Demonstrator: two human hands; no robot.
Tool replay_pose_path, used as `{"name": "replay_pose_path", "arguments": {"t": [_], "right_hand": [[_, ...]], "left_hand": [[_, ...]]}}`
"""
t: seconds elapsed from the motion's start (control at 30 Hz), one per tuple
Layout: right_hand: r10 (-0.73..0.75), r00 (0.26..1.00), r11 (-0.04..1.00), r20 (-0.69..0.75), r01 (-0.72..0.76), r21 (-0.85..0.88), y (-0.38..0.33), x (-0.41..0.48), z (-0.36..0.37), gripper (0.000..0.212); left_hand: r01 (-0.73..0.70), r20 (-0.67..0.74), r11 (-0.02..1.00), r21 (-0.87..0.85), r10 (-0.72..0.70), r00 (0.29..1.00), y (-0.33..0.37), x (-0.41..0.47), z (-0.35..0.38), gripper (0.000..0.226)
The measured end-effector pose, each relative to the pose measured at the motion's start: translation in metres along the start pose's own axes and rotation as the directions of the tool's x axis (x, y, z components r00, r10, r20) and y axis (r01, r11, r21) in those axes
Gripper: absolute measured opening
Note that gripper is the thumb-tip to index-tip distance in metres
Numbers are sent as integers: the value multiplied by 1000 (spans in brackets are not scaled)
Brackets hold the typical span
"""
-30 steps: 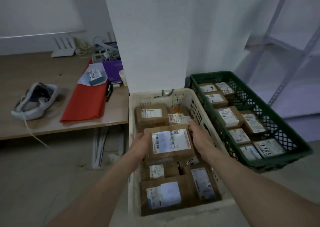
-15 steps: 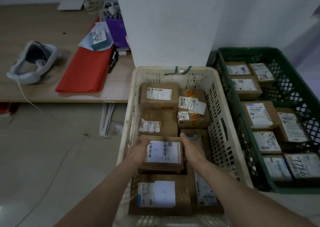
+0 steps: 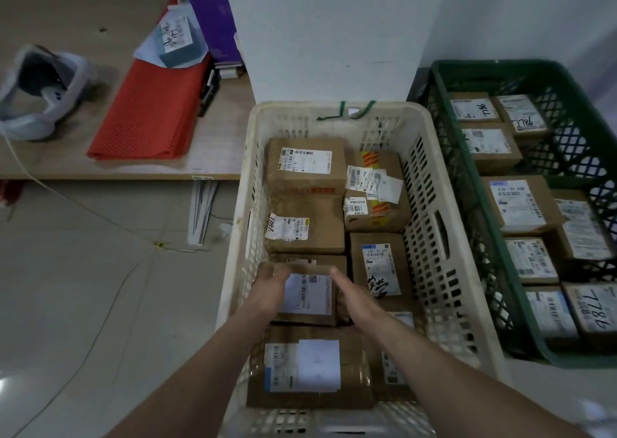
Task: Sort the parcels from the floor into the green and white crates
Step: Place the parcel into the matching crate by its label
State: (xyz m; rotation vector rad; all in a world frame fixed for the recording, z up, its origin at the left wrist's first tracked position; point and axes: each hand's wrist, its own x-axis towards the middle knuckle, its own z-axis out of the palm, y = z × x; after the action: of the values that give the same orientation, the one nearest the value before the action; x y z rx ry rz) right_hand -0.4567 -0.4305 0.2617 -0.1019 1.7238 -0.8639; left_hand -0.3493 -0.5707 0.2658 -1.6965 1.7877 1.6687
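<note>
Lowered since the earlier frame, the parcel (image 3: 309, 295) sat among others in the white crate (image 3: 430, 237). Left hand (image 3: 267, 292) fingers curled over its corner; right hand (image 3: 359, 302) fingers lay straight against its side. Judged light, stiff cardboard; opposite edges suit gripping.

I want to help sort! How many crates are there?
2. The white crate is in the middle; the green crate stands beside it on the right. More could sit out of view.

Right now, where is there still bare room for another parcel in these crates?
Green crate: bare mesh along its right wall, beside the far parcels. White crate is crowded: parcels cover its floor, and the left hand and right hand hold another parcel there.
</note>
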Motion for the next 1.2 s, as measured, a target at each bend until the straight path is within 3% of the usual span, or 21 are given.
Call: {"name": "replay_pose_path", "arguments": {"t": [0.13, 0.23, 0.33, 0.47, 0.53, 0.6, 0.67, 0.73, 0.87, 1.03, 1.2], "right_hand": [[17, 1000, 1000, 18, -17, 7, -6, -3, 2, 54], [-5, 996, 1000, -84, 7, 26, -15, -4, -2, 45], [-51, 953, 990, -297, 88, 113, -31, -10, -3, 73], [-106, 875, 888, -472, 297, 352, -61, -29, -10, 70], [-150, 841, 862, -519, 369, 349, -76, -40, -13, 78], [-219, 812, 839, -541, 440, 320, -84, -53, -14, 70], [-273, 806, 832, -525, 472, 292, -91, -67, -13, 50], [-337, 800, 824, -497, 506, 256, -94, -77, -10, 28], [-426, 794, 823, -433, 539, 178, -97, -101, 7, 31], [-536, 770, 793, -346, 600, 109, -78, -126, 27, 53], [-600, 770, 783, -214, 621, 39, -56, -160, 55, 44]], "left_hand": [[5, 14, 1000, -24, -4, 1000, 0, 0, -3, 51], [21, 45, 998, -56, -19, 999, 3, -5, -9, 60], [5, 77, 992, -125, 4, 997, 17, -19, -23, 49], [-75, 114, 975, -211, 101, 988, 40, -48, -43, 25], [-132, 107, 960, -245, 163, 981, 54, -70, -55, 25], [-179, 113, 953, -246, 211, 971, 60, -85, -68, 23], [-206, 94, 936, -287, 242, 966, 60, -96, -83, 22], [-240, 54, 913, -331, 273, 961, 55, -109, -96, 38], [-287, -104, 879, -380, 268, 958, 31, -144, -119, 44], [-318, -311, 837, -445, 189, 932, -17, -192, -128, 54], [-328, -435, 804, -496, 97, 895, -70, -242, -123, 56]]}}
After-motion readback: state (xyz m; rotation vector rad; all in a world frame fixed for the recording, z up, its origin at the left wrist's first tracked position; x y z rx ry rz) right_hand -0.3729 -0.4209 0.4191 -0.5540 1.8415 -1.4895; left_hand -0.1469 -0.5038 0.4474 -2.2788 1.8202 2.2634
